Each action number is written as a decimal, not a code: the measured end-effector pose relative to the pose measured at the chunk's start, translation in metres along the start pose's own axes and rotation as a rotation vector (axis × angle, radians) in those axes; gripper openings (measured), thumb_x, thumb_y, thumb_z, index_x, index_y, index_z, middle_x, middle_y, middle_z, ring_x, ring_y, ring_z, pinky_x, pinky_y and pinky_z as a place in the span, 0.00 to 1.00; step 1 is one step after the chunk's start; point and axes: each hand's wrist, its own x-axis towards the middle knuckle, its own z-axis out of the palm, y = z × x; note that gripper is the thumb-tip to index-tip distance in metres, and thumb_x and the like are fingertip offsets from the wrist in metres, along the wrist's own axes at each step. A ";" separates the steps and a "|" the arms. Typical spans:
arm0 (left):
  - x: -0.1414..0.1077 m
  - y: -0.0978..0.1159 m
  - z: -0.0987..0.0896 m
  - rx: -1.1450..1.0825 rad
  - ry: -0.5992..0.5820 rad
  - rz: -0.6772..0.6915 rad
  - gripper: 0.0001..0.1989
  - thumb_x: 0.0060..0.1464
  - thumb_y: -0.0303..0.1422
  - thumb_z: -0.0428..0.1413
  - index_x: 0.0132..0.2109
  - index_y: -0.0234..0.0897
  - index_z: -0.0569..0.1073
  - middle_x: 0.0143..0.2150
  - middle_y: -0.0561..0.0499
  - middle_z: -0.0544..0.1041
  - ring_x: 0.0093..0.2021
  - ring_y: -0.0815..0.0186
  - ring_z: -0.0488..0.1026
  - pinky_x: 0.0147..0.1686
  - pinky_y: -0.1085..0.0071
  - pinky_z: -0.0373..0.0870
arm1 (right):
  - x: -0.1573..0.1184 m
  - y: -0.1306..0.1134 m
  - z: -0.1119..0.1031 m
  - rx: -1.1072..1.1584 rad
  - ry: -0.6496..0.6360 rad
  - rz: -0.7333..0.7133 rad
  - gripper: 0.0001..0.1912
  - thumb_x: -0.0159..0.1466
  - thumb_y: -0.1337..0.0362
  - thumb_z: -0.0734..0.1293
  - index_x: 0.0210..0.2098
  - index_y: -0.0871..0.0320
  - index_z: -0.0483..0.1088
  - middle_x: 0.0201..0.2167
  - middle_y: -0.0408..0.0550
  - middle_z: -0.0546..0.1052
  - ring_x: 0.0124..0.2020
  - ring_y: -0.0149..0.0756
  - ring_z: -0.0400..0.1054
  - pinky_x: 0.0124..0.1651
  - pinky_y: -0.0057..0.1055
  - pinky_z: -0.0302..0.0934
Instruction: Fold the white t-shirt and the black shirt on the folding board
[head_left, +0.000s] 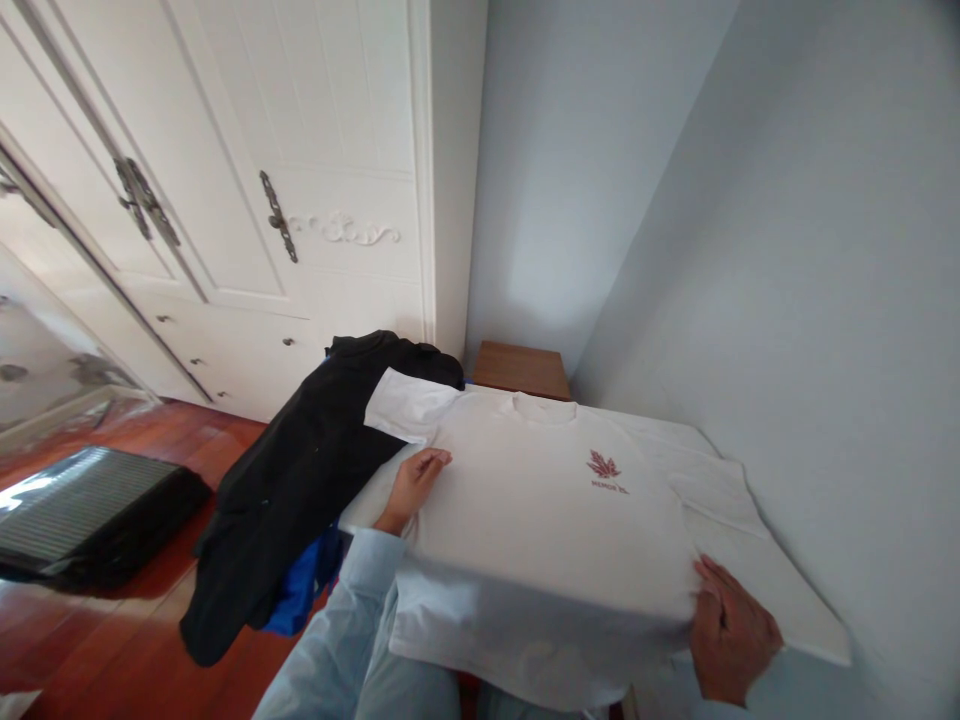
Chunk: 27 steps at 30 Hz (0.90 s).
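A white T-shirt (525, 510) with a red maple leaf print lies front up across a white table (795, 600), collar toward the far side. Its lower part hangs over the near edge toward my legs. My left hand (414, 485) pinches the shirt's left side below the sleeve, thumb and fingers together. At the shirt's lower right side, my right hand (727, 625) has its fingers closed on the edge of the cloth. The left sleeve overlaps a black garment (300, 470); the right sleeve rests on the tabletop.
The black garment drapes off the table's left end, with blue cloth (300, 590) beneath it. A brown wooden piece (523, 370) stands in the corner behind. A white wardrobe (337, 130) rises at the back left. A dark, shiny wrapped item (90, 515) lies on the red-brown floor.
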 end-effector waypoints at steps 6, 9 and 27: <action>0.001 0.005 -0.001 0.057 -0.017 -0.048 0.24 0.53 0.56 0.56 0.34 0.38 0.79 0.37 0.45 0.82 0.42 0.54 0.79 0.46 0.61 0.74 | -0.005 0.003 0.003 0.035 -0.094 0.077 0.19 0.69 0.60 0.56 0.41 0.59 0.78 0.44 0.55 0.82 0.45 0.49 0.76 0.52 0.46 0.63; 0.001 0.008 -0.002 0.089 -0.014 -0.068 0.27 0.51 0.59 0.55 0.35 0.39 0.79 0.38 0.45 0.83 0.44 0.53 0.79 0.48 0.60 0.74 | -0.005 0.009 0.001 0.074 -0.210 0.187 0.22 0.68 0.54 0.56 0.46 0.59 0.76 0.48 0.58 0.81 0.50 0.52 0.74 0.57 0.52 0.61; 0.008 0.012 -0.007 0.128 -0.116 -0.081 0.30 0.44 0.61 0.59 0.39 0.40 0.80 0.45 0.46 0.84 0.50 0.50 0.79 0.56 0.56 0.72 | 0.169 0.080 0.051 -0.291 -0.922 0.694 0.16 0.68 0.60 0.68 0.52 0.61 0.72 0.53 0.55 0.75 0.52 0.44 0.72 0.56 0.48 0.66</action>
